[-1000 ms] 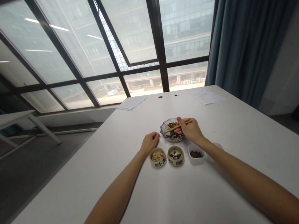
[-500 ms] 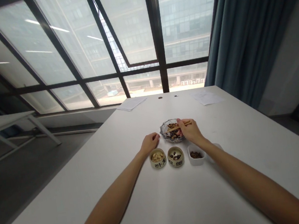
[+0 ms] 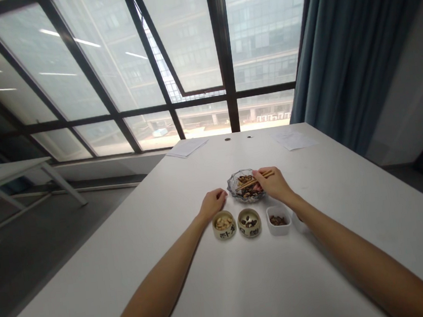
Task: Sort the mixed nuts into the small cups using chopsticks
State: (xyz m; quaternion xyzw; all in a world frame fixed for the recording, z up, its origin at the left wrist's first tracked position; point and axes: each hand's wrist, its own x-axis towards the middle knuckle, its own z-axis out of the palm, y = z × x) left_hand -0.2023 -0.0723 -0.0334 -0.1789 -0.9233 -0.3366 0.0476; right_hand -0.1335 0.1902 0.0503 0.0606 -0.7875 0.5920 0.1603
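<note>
My right hand (image 3: pixel 275 184) grips a pair of wooden chopsticks (image 3: pixel 245 184), their tips slanting left over the clear glass bowl (image 3: pixel 232 193). Mixed dark and light brown pieces, perhaps nuts and seeds, lie in the bowl. Just left of it, my left hand (image 3: pixel 214 201) rests on the table with fingers curled, and nothing shows in it. Nearer to me are a small round pot (image 3: pixel 225 235) of pale peanut-like pieces and a matching pot (image 3: pixel 250 232) with a few dark pieces. A white square container (image 3: pixel 280 230) holds brown pieces. My right forearm partly hides another white container (image 3: pixel 299 224).
The white table (image 3: pixel 219 290) extends toward the windows. Papers (image 3: pixel 187 147) lie at its far left, and more sheets (image 3: pixel 296 139) at its far right. Two small dark items sit between them. A blue curtain (image 3: pixel 340 52) hangs on the right; another table (image 3: pixel 7 171) stands left.
My right hand has shifted slightly right, and the chopsticks with it. More of the bowl's contents and of the half-hidden container now shows. My left hand stays put.
</note>
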